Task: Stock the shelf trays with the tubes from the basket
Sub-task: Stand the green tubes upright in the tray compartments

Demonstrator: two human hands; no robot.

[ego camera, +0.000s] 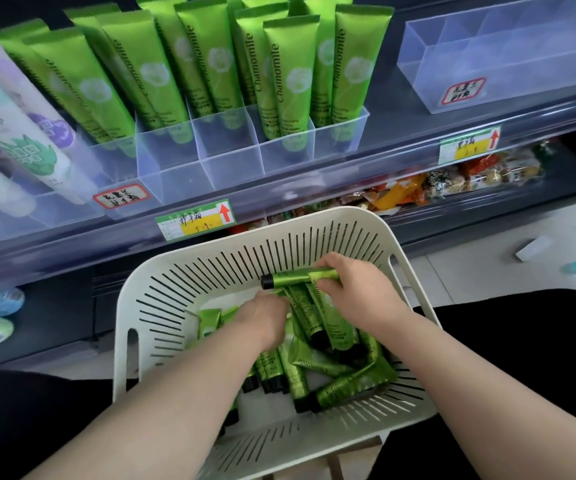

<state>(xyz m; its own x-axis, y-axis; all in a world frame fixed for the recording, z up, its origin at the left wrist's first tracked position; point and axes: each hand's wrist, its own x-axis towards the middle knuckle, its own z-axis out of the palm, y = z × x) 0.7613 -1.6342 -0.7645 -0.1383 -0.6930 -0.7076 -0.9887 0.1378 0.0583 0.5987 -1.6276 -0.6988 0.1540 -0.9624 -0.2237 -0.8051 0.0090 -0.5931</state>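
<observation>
One chamomile tube (293, 279) is pinched crosswise over the basket (314, 216) by the right hand (356, 292), cap leftward, shelf tray (231, 168) straight beyond; left hand (262, 320) is buried inside, grip unclear.

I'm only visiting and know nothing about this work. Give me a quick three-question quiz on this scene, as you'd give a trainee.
1. True or false: the right hand grips a green tube above the white basket.
2. Where is the left hand? A. Resting on the floor. B. Down among the loose tubes in the basket. C. Holding a price label.
3. Fill in: the standing tubes in the shelf tray bear the word ___.
Key: 1 true; 2 B; 3 Chamomile.
</observation>
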